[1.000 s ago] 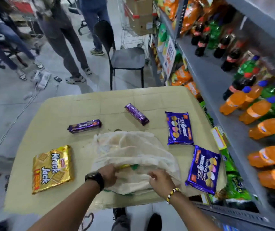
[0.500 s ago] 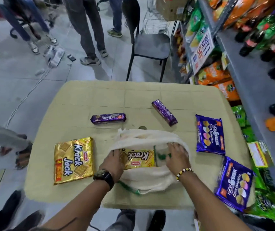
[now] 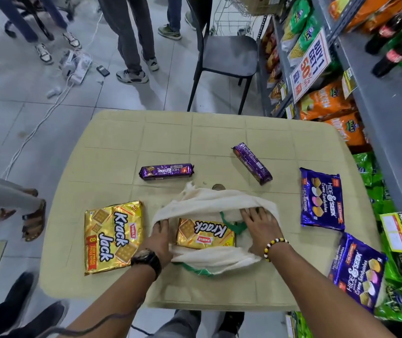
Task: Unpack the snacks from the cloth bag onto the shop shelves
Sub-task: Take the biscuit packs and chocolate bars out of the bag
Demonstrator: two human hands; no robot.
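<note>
Head view: we spread the cloth bag (image 3: 214, 203) open on a beige plastic table (image 3: 165, 140) in a shop aisle.

Our left hand (image 3: 158, 237) pins the bag's mouth at 9 o'clock, fingers flat and extended on the cloth; our right hand (image 3: 259, 228) presses the 3 o'clock side, fingers splayed wide, gripping nothing we can make out. Inside the opening lies a gold Krack Jack pack (image 3: 204, 234). A second Krack Jack pack (image 3: 113, 236) sits at 9 o'clock of the bag, two purple Hide & Seek rolls (image 3: 167, 170) (image 3: 252, 162) at 12 to 1, two Hide & Seek creme sandwich packs (image 3: 321, 198) (image 3: 358, 272) at 3 and 4. Beyond the table stands a black chair (image 3: 226, 54) on grey floor tiles (image 3: 12, 113); grey shop shelves (image 3: 375, 113) with snack bags and bottles run along 3 o'clock.
</note>
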